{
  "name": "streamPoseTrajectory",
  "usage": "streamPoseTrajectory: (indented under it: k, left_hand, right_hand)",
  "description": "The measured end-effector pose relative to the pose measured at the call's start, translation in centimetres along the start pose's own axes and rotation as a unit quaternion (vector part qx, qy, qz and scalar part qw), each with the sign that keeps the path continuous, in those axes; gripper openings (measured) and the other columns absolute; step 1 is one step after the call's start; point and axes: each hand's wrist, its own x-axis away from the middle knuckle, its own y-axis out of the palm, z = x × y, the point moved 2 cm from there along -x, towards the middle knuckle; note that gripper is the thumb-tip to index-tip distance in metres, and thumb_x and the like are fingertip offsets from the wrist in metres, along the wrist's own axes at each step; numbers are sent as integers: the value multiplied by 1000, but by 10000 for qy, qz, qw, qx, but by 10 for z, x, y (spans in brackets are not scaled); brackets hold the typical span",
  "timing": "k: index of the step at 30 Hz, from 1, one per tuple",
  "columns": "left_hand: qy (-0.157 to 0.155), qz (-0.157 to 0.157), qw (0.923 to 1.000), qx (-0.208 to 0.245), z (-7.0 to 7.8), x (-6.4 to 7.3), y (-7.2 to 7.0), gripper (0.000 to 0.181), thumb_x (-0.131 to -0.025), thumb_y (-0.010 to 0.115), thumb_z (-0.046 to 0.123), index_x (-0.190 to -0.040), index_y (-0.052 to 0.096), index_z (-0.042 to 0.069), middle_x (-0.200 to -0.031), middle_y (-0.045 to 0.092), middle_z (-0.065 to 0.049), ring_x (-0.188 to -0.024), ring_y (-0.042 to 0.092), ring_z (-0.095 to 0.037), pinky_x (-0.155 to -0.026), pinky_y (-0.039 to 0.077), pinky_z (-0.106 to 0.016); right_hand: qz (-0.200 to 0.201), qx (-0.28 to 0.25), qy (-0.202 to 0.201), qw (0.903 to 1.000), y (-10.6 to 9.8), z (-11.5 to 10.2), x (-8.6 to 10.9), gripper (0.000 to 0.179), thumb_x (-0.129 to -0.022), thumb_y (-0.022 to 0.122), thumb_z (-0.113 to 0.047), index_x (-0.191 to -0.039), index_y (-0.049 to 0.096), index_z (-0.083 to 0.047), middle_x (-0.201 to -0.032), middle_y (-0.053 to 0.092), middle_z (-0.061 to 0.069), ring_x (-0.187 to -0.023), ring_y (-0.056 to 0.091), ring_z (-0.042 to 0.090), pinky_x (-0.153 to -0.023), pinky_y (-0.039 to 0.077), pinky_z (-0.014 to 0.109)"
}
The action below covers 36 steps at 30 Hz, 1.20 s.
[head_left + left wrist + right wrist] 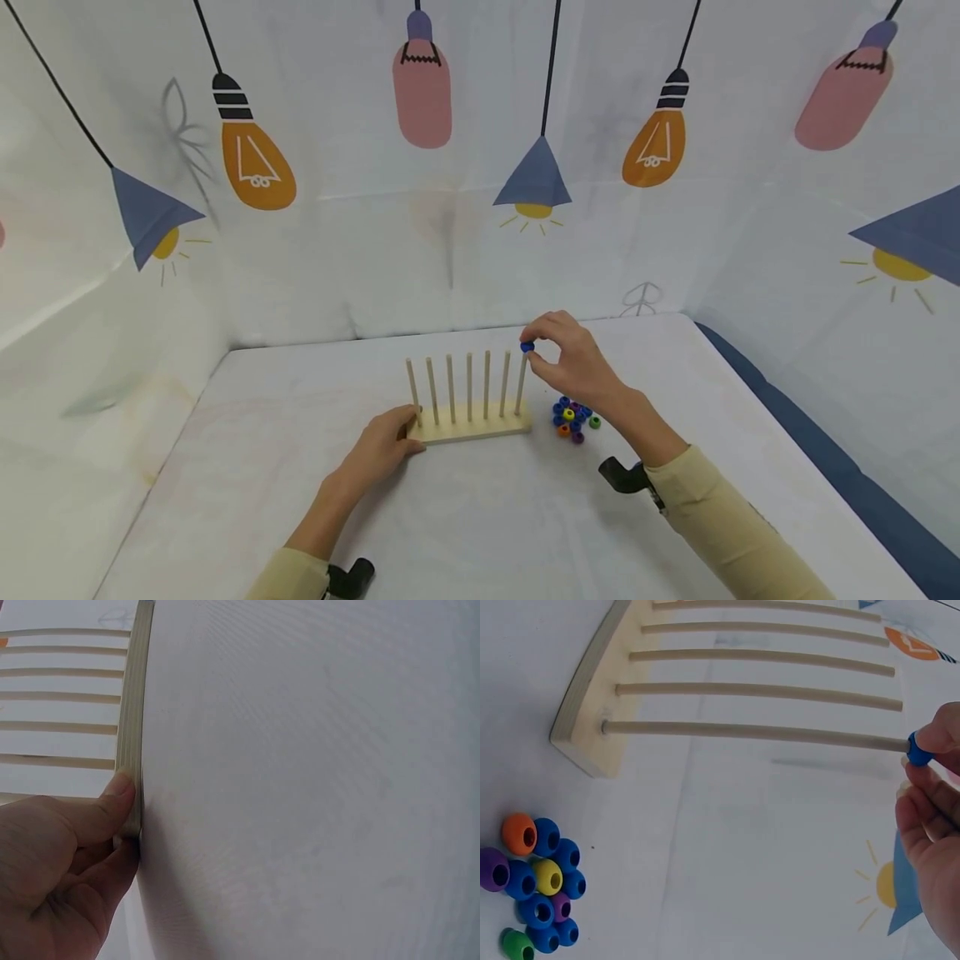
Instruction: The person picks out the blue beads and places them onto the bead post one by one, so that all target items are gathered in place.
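Peg rack point(471, 430) is mid-table, base flat on the white cloth point(480, 517), long axis running left-right, right end angled slightly away from the wearer; pegs point up. Left hand point(387, 440) grips the rack's left end, thumb and fingers closed round it. Right hand point(573, 360) pinches a blue bead point(918, 752) at the tip of the rightmost peg point(521, 383), thumb and fingertips nearly together; can't tell if the bead is threaded on. Loose beads point(569, 414) clustered just right of the rack. Head view gets all seven pegs; right wrist shows the loose beads' holes, which head doesn't resolve; left wrist shows the thumb pad pressed on the base edge
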Motion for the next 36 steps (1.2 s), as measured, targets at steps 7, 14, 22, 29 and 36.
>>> streamPoseTrajectory:
  k: [7,14,22,29,36]
  left_hand:
    - [37,14,10000,46,0,0,1,40,-81,81,11,-118,65,10,-116,68,-4,-100,58,-14,-91,49,-40]
    - [15,10,10000,45,1,1,1,41,-81,80,11,-120,65,10,-118,67,-5,-104,59,-16,-93,49,-41]
    - [12,9,10000,82,0,2,0,46,-82,80,11,-125,63,8,-124,66,-8,-112,59,-19,-98,48,-44]
    - [7,9,9999,106,-1,1,0,49,-82,80,9,-128,62,5,-130,64,-11,-121,58,-25,-103,47,-47]
    - [-17,-63,10000,72,-2,0,0,54,-83,79,10,-133,59,3,-136,61,-15,-129,55,-31,-107,44,-50]
  right_hand:
    - [-36,13,109,9999,3,2,2,21,-83,70,3,-100,68,-10,-98,68,1,-97,56,18,-84,51,39]
    - [-157,4,377,9992,7,6,6,22,-84,70,1,-103,69,-10,-101,68,1,-97,57,19,-85,50,36]
    - [-297,1,646,9975,11,6,9,21,-84,70,0,-103,71,-10,-100,67,2,-96,57,22,-83,50,37]
    - [-398,-27,767,9963,14,10,9,20,-85,71,-2,-103,70,-11,-99,67,1,-95,57,24,-83,49,36]
    - [-501,-17,888,9948,18,12,11,17,-84,72,-2,-99,70,-9,-97,66,1,-93,56,21,-82,50,36]
